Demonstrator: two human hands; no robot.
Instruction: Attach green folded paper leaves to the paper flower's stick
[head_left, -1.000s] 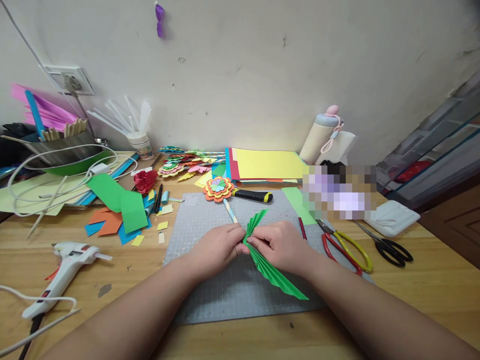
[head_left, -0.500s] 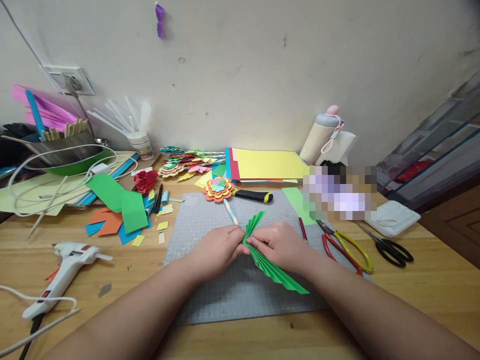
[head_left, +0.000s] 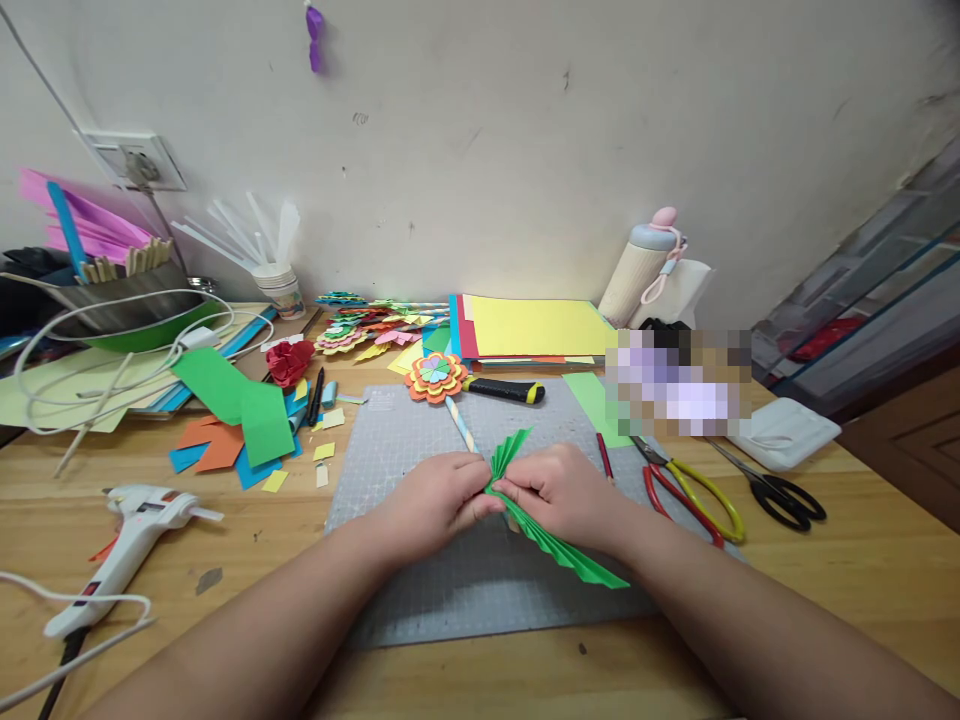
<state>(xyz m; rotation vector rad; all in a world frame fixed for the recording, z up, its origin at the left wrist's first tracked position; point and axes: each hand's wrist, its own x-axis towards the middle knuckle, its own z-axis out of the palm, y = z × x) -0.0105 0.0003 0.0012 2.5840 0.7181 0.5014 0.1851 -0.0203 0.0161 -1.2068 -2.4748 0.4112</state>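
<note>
Both my hands meet over the grey cutting mat (head_left: 397,450). A green accordion-pleated paper fan (head_left: 570,555) lies between them, one end fanning up behind my fingers and the other running out to the lower right. My left hand (head_left: 439,495) pinches the fan's middle from the left with closed fingers. From the other side, my right hand (head_left: 559,490) pinches the same middle, fingers curled shut over the pleats.
A layered paper flower on a striped straw (head_left: 436,378) and a black-yellow utility knife (head_left: 504,391) lie at the mat's far edge. Red-yellow scissors (head_left: 694,490) and black scissors (head_left: 780,493) sit to the right, a white glue gun (head_left: 127,540) to the left, coloured paper stacks (head_left: 536,328) behind.
The fan's lower end has swung slightly further right and flattened; its upper end looks a little narrower. Both hands stay pinched at its middle, shifted barely upward.
</note>
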